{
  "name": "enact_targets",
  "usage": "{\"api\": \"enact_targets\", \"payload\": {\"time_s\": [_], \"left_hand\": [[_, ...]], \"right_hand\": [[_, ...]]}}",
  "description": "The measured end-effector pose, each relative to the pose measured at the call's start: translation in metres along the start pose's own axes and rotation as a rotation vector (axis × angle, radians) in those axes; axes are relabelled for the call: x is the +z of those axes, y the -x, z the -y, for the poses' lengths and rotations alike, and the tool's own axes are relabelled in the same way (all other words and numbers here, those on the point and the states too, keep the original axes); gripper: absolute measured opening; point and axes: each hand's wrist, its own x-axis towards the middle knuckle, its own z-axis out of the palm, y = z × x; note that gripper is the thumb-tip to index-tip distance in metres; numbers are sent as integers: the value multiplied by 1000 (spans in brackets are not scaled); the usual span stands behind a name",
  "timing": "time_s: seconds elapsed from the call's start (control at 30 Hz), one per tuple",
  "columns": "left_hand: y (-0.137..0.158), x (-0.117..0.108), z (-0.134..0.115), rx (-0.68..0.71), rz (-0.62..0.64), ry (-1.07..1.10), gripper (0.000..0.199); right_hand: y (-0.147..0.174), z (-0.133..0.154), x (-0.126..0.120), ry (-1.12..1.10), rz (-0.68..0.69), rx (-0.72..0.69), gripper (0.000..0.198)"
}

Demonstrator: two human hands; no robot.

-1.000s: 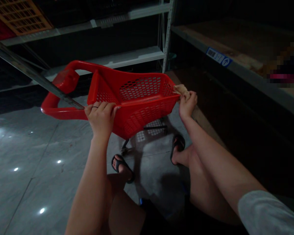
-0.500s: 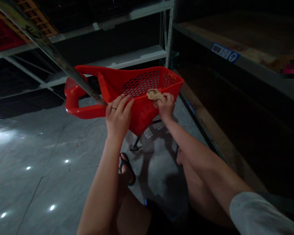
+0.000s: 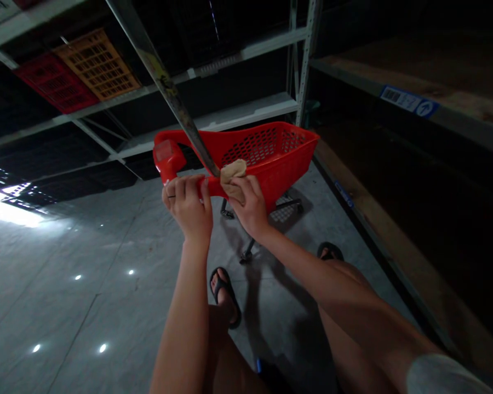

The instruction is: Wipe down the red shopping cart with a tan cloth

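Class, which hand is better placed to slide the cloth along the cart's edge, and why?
Probably the right hand: it holds the tan cloth against the red cart, while the left hand is on the handle.

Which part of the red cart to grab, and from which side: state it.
On the red cart, the near rail of the handle looks best, taken from the near side: it is slimmer than the handle's boxy end, and the opening behind it leaves room to wrap around.

Quantities: two hands [image 3: 189, 205] [image 3: 251, 207]; one cloth [image 3: 232, 174]; one red cart [image 3: 287, 172], centre; two sandals [image 3: 221, 283] [image 3: 331, 250], 4 and 6 o'clock; one orange crate [image 3: 101, 65], 10 o'clock.
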Motion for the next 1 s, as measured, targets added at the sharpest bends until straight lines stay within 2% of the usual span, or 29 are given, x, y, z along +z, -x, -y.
{"api": "enact_targets", "payload": {"time_s": [0.07,0.13,0.27,0.33,0.37,0.43,0.57,0.63,0.7,0.8,0.87,0.93,1.0], "left_hand": [[-2,2,1,14,5,-8,26],[-4,2,2,12,29,-6,26],[-9,1,7,-9,96,32,27],[-11,1,11,-18,108,58,28],[-12,2,13,-22,106,67,27],[-13,3,17,-29,92,76,27],[-13,2,19,-24,78,73,26],[-13,-1,19,-11,88,76,26],[-13,-3,20,1,96,80,26],[-13,-5,23,17,101,96,25],[-13,-7,25,24,105,112,25],[-12,-9,26,27,115,124,24],[-10,-13,25,20,124,136,24]], "right_hand": [[0,-6,0,-3,58,-127,32],[6,-32,-2,66,121,-211,30],[40,-102,-6,220,402,-223,24],[54,-120,-6,230,500,-208,22],[56,-121,-6,215,499,-203,21],[47,-108,0,144,376,-183,21],[-1,-57,22,-57,-36,-122,28],[-13,-46,31,-106,-106,-108,28],[-1,-53,33,-82,-36,-99,25],[55,-85,28,25,262,21,22],[98,-104,23,80,437,244,28],[129,-110,23,124,486,437,28],[136,-99,28,141,413,522,23]]}}
